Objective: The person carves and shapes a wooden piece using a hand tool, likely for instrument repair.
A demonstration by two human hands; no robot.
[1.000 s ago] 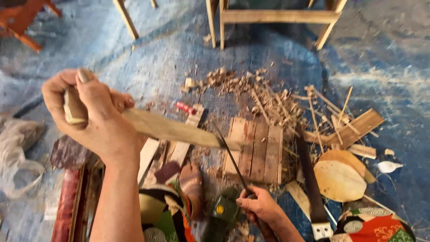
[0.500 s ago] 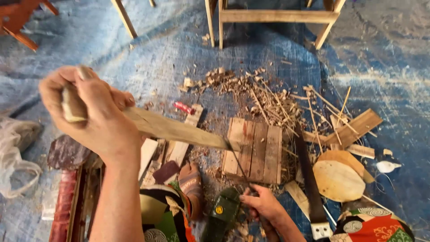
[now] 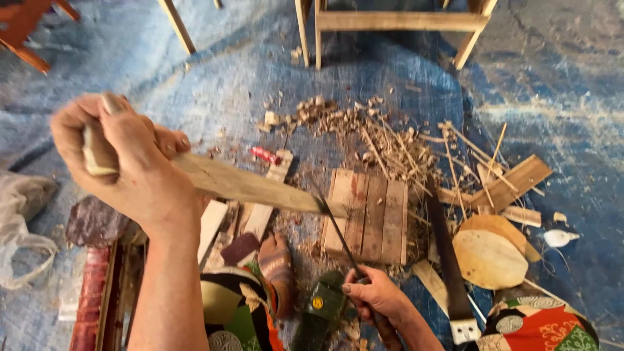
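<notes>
My left hand (image 3: 127,162) is raised at the left and grips one end of a long flat strip of pale wood (image 3: 253,186), which slants down to the right. My right hand (image 3: 374,296), low in the middle, holds the handle of a thin dark knife (image 3: 335,224). Its blade rises up and to the left and meets the far tip of the strip. Below that tip lies a small board of several wooden slats (image 3: 367,218) on the blue tarp.
Wood shavings and splinters (image 3: 370,130) are heaped beyond the slat board. A saw (image 3: 445,260), a round wooden disc (image 3: 489,257) and offcuts (image 3: 517,182) lie at right. Wooden chair legs (image 3: 312,32) stand at the top. A green sandal (image 3: 322,309) and my foot (image 3: 276,266) are below.
The wood strip and my left hand have barely shifted. My right hand and the knife have drawn slightly lower along the strip's tip.
</notes>
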